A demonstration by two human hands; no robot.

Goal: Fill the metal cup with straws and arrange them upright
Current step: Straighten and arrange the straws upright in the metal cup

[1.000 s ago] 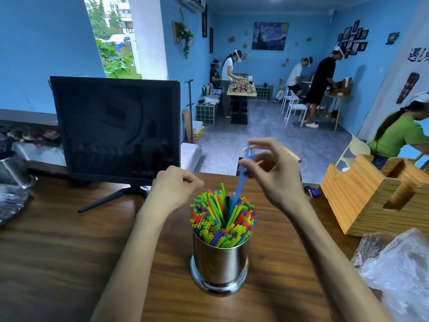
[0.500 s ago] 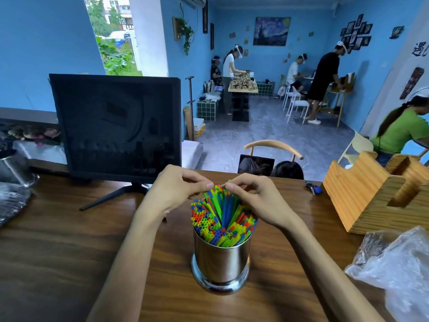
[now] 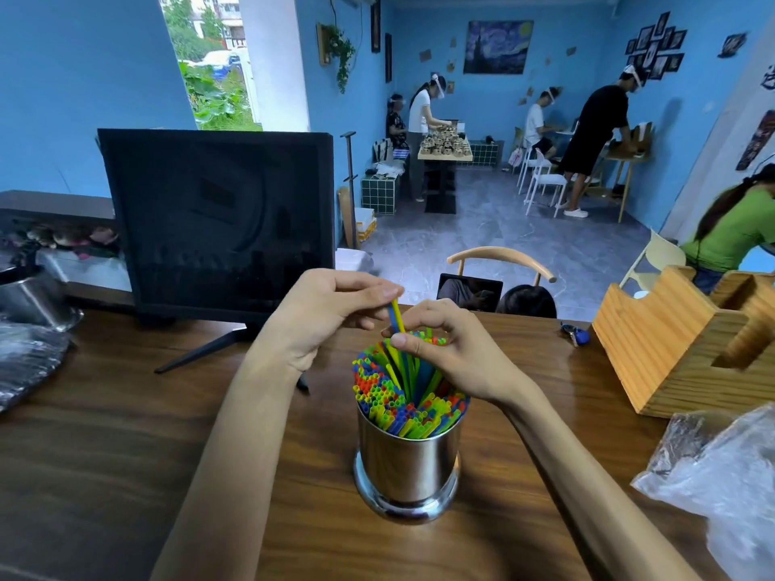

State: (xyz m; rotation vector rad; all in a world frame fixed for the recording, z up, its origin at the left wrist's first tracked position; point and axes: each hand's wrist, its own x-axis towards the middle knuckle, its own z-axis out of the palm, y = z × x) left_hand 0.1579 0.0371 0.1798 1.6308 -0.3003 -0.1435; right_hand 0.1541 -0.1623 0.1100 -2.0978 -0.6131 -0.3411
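Observation:
A shiny metal cup (image 3: pixel 406 467) stands on the wooden table (image 3: pixel 105 454), packed with several colourful straws (image 3: pixel 390 396) standing upright. Above its far rim, my left hand (image 3: pixel 323 316) pinches the top of a yellow and a blue straw (image 3: pixel 395 315) that stick up higher than the rest. My right hand (image 3: pixel 448 350) pinches the same raised straws lower down, its fingers curled over the far side of the bundle.
A dark monitor (image 3: pixel 218 220) on a stand rises behind the cup at the left. A wooden holder (image 3: pixel 679 341) sits at the right, with crumpled clear plastic (image 3: pixel 721 475) in front of it. Another metal cup (image 3: pixel 33 299) and plastic lie at the far left. People work in the room beyond.
My right hand came down from holding a blue straw high above the cup. Both hands have met over the bundle, and my left hand now pinches raised straws.

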